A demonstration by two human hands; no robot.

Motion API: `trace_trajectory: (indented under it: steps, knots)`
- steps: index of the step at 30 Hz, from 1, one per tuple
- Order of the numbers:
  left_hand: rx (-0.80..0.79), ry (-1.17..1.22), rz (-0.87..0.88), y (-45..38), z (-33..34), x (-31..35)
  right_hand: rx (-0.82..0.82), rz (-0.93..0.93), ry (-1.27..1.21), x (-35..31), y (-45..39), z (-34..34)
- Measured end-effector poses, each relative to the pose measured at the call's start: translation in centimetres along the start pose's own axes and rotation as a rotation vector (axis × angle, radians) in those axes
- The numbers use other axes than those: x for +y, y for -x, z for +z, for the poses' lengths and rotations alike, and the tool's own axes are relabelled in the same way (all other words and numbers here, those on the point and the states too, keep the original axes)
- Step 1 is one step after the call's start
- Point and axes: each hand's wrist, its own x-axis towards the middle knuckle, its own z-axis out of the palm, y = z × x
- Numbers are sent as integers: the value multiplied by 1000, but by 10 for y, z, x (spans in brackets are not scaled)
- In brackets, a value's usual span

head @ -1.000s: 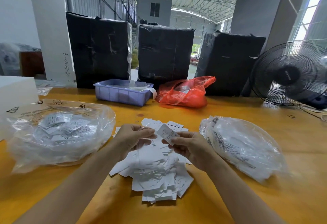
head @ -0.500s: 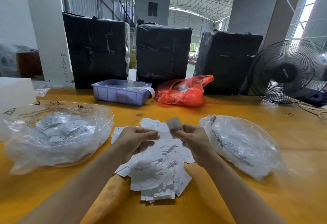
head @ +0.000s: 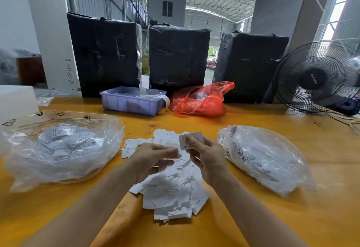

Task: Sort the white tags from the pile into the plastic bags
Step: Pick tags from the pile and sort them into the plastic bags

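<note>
From where I sit, the left bag [head: 62, 149] lies well out to the left of my fingers, its mouth sagging open over tags, one marked XS. My left hand [head: 153, 159] hovers over the pile [head: 171, 186], fingers loosely curved and holding nothing that I can make out. Just right of it, my right hand [head: 206, 157] pinches one tag [head: 190, 141] between thumb and fingertips, raised above the pile's far end, an M showing on its face. Its long axis runs roughly across, tipped slightly up to the right. The right bag [head: 268, 159] sits just beside that hand's outer edge, far nearer than the left one, so I judge the drop goes rightward.
</note>
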Motion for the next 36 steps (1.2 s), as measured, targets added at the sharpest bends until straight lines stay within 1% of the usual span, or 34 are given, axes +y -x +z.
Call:
trace_trajectory:
  steps: [4, 7, 12, 14, 18, 24, 27, 30, 33, 36]
  knots:
    - [-44, -2, -18, 2, 4, -1, 7, -111, 43, 3, 1, 2]
    - [-75, 43, -40, 2, 5, -1, 18, -195, 93, 6, 2, 3]
    - [-107, 117, -99, 0, 5, -2, -8, -259, 149, 9, 3, 4]
    - [-101, 142, -99, -1, 4, -2, -30, -254, 173, 10, 4, 5]
    - [-2, 184, -66, -3, 1, -1, -70, -205, 232, 10, 4, 4]
    - [77, 136, -30, -6, -2, -1, -106, -197, 326, 7, 2, -1]
    - [58, 81, -30, -4, -2, 0, -139, -229, 422, 5, 1, -2]
    - [36, 54, -39, -3, -1, 1, -203, -149, 510, 2, -1, -3]
    - [30, 28, -51, -3, -3, 2, -250, -63, 490, -2, -3, -7]
    - [10, -7, -57, -2, -6, 3, -268, -20, 430, -6, -4, -11]
